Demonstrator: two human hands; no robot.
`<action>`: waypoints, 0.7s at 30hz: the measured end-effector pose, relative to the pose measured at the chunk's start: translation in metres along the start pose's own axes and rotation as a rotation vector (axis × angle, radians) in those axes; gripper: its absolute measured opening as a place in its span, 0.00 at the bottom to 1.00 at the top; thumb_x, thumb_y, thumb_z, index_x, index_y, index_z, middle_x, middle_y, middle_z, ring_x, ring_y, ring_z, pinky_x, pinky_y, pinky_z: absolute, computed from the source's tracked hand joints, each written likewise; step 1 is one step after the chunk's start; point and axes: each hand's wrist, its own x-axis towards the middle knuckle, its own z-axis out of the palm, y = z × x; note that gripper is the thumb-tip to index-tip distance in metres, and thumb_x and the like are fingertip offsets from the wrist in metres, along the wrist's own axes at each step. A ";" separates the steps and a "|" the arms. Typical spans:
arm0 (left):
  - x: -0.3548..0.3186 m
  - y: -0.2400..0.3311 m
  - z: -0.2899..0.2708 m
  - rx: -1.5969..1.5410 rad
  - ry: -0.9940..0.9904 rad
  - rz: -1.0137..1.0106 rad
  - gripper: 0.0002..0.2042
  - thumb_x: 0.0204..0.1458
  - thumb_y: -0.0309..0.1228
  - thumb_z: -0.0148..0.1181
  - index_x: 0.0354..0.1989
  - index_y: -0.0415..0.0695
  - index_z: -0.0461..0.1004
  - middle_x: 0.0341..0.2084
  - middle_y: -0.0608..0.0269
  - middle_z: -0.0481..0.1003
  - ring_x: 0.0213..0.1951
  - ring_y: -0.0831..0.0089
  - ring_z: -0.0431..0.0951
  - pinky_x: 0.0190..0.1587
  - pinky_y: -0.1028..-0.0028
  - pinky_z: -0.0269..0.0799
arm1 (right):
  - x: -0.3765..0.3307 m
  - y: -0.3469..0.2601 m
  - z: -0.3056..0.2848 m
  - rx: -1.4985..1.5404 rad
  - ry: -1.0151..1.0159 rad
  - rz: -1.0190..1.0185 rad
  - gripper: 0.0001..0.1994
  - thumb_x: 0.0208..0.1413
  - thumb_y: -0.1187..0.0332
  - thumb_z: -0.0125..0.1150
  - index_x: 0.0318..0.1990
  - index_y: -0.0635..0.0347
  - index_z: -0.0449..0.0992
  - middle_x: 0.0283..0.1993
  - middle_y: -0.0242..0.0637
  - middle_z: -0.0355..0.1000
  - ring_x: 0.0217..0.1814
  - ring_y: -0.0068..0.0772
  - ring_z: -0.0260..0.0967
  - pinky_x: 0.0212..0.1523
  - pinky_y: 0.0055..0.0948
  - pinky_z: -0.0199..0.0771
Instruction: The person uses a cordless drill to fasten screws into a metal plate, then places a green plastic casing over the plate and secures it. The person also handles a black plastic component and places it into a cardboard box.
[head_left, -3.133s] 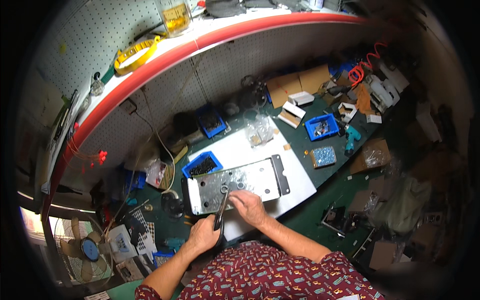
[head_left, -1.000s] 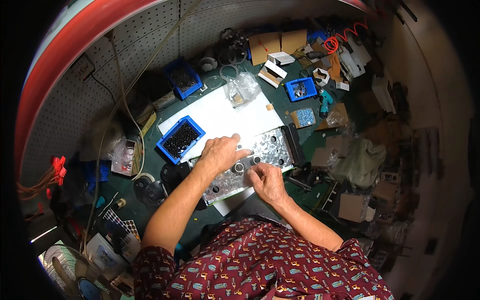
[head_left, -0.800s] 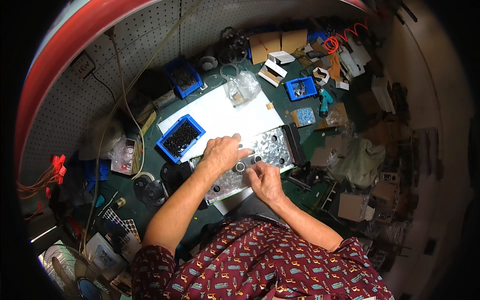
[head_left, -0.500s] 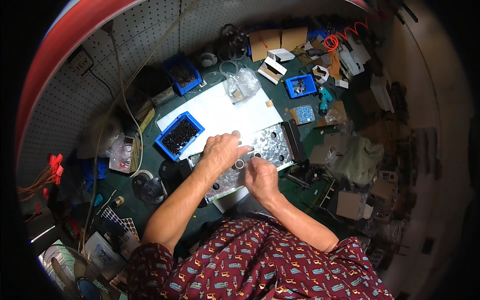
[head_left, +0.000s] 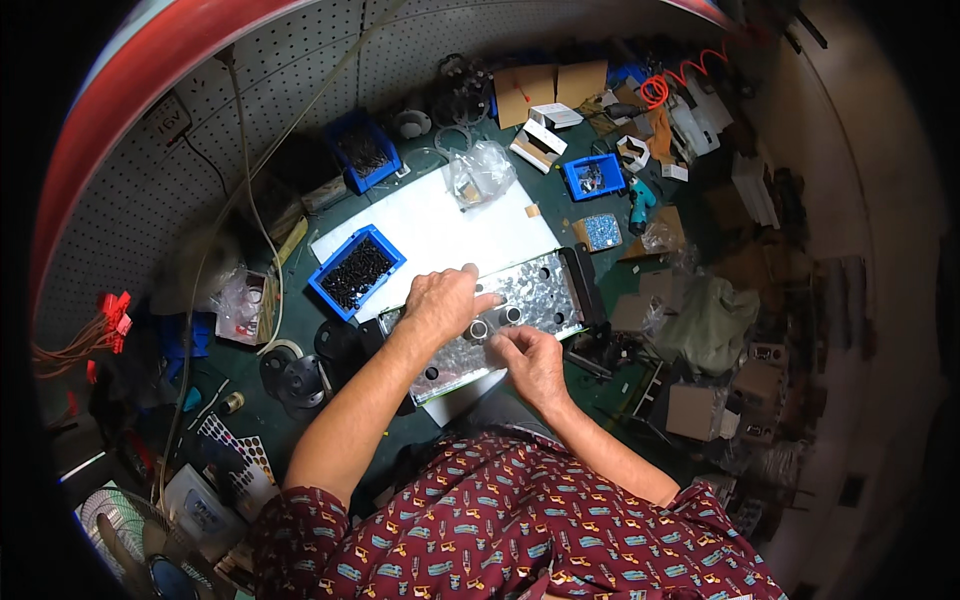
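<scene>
A shiny metal panel (head_left: 460, 362) with round holes and black end pieces (head_left: 583, 285) lies tilted in front of me. Two light rings (head_left: 478, 329) sit around openings near its middle. My left hand (head_left: 440, 303) rests on the panel's far side, its thumb stretched toward the rings and its fingers over the far edge. Close to the near edge, my right hand (head_left: 533, 366) hovers over or touches the panel just below the rings. Its thumb and forefinger are pinched together; whatever may be between them is too small to see.
A blue bin of black screws (head_left: 357, 270) stands on a white sheet (head_left: 430, 222) beyond my left hand. Farther back are another blue bin (head_left: 594, 177), a box of small bluish parts (head_left: 602, 232) and a teal power driver (head_left: 641, 203). Black round parts (head_left: 295, 378) lie at left.
My right hand has drawn back toward me and slightly right from the right ring, uncovering it. My left hand stays in place on the panel.
</scene>
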 end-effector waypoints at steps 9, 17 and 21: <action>-0.004 0.002 0.003 0.010 0.028 -0.004 0.27 0.60 0.54 0.63 0.45 0.36 0.78 0.31 0.44 0.83 0.41 0.49 0.85 0.47 0.52 0.77 | 0.003 0.017 0.019 -0.165 0.190 -0.168 0.07 0.57 0.71 0.67 0.31 0.68 0.82 0.21 0.47 0.75 0.20 0.37 0.72 0.27 0.37 0.71; -0.007 0.007 0.003 0.009 0.012 -0.012 0.26 0.60 0.53 0.64 0.44 0.35 0.78 0.30 0.44 0.83 0.38 0.49 0.86 0.45 0.53 0.78 | 0.004 0.014 0.022 -0.312 0.188 -0.310 0.07 0.57 0.73 0.66 0.30 0.67 0.77 0.27 0.51 0.75 0.30 0.57 0.75 0.32 0.48 0.73; -0.001 0.007 0.002 0.017 0.046 -0.017 0.27 0.59 0.54 0.64 0.44 0.36 0.79 0.32 0.43 0.83 0.40 0.48 0.86 0.46 0.53 0.78 | 0.008 0.018 0.023 -0.418 0.227 -0.454 0.08 0.57 0.73 0.65 0.29 0.68 0.76 0.27 0.51 0.74 0.31 0.59 0.74 0.33 0.49 0.75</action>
